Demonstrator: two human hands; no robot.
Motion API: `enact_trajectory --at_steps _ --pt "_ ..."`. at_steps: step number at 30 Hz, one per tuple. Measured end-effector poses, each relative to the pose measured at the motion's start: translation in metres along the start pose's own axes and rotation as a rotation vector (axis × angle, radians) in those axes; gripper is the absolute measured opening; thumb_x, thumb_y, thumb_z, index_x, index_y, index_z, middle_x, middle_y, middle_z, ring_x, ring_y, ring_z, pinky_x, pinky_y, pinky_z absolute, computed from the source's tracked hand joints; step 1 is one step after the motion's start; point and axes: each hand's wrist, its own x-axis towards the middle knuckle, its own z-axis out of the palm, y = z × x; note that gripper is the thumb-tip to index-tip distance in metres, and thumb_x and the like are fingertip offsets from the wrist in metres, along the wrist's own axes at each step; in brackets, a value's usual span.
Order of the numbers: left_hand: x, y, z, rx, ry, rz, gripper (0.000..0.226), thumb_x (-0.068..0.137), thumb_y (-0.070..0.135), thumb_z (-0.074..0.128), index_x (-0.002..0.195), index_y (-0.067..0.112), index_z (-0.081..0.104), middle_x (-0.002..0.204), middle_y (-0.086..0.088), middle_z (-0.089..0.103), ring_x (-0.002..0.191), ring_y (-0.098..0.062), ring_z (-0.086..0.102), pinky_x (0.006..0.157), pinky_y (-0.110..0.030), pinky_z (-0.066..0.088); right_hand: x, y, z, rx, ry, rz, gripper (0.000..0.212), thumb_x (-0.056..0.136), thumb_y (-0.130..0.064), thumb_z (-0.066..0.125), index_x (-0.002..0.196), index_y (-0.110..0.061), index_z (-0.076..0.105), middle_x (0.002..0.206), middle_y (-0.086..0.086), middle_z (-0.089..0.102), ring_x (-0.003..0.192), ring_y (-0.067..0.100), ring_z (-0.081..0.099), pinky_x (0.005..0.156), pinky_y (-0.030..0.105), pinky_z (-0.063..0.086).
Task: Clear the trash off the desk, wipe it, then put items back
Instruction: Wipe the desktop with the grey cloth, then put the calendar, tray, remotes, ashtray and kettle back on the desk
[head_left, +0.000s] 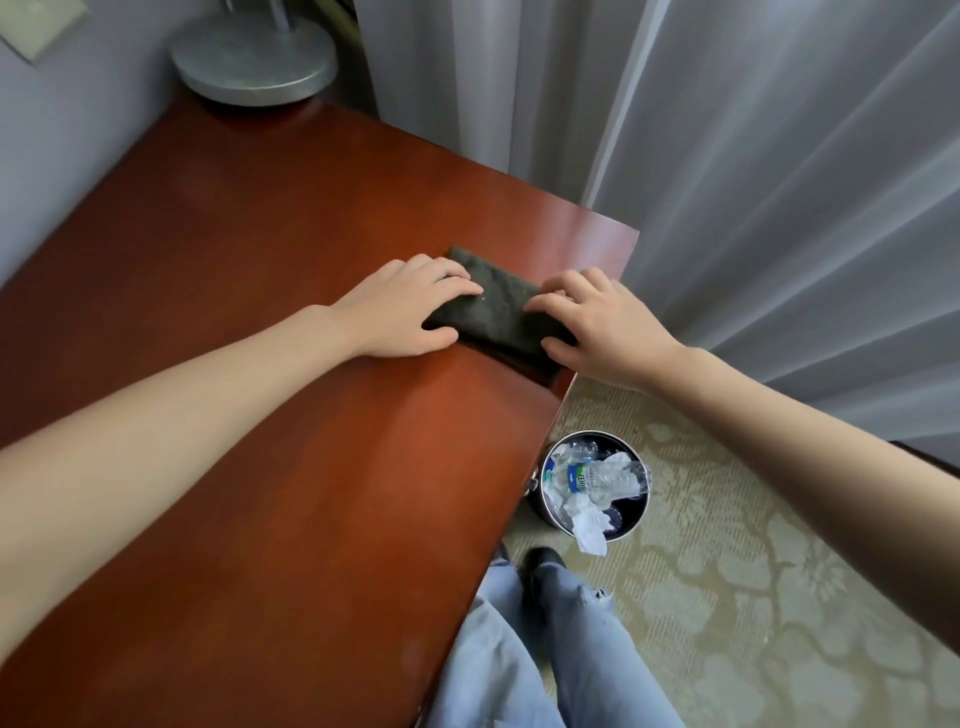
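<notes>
Red-brown desk (260, 441): trash judged cleared into the floor bin (544, 506). Wiping is under way. The folded cloth (493, 306) lies near the desk's right edge. The left hand (405, 317) presses it flat. The right hand (602, 322) sits bent-fingered on its end, pinch unconfirmed. Next move calls for even strokes. Lamp base (254, 67) cut off; items for return unseen.

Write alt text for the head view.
The left hand and right hand rest on a folded dark cloth near the right edge of the desk. A metal bin of crumpled bottles and tissue stands on the carpet beside it.
</notes>
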Motion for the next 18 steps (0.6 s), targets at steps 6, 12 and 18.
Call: enact_trajectory --at_steps 6,12,18 --pt "-0.078 0.025 -0.009 -0.105 0.054 -0.022 0.039 0.091 0.027 0.053 0.131 0.027 0.051 0.129 0.006 0.053 0.114 -0.013 0.048 0.084 -0.030 0.042 -0.022 -0.044 -0.003 -0.025 0.072 -0.268 0.026 0.085 -0.029 0.047 0.099 -0.016 0.065 0.089 0.006 0.062 0.076 0.029 0.059 0.056 0.033 0.051" --pt "-0.183 0.064 0.017 0.024 0.064 -0.257 0.048 0.094 0.031 0.048 0.140 0.023 0.040 0.141 -0.001 0.046 0.125 -0.021 0.045 0.095 -0.040 0.045 -0.054 -0.105 0.012 0.022 0.011 -0.287 0.040 0.082 -0.034 0.039 0.108 -0.014 0.062 0.088 0.007 0.062 0.079 0.031 0.058 0.059 0.036 0.052" --pt "-0.284 0.102 0.061 0.117 0.030 -0.582 0.062 0.095 0.037 0.043 0.149 0.020 0.017 0.154 -0.003 0.026 0.137 -0.024 0.030 0.104 -0.043 0.035 -0.085 -0.194 0.043 -0.027 -0.003 -0.313 0.048 0.080 -0.028 0.059 0.125 -0.015 0.055 0.109 0.012 0.061 0.091 0.036 0.056 0.066 0.042 0.050"
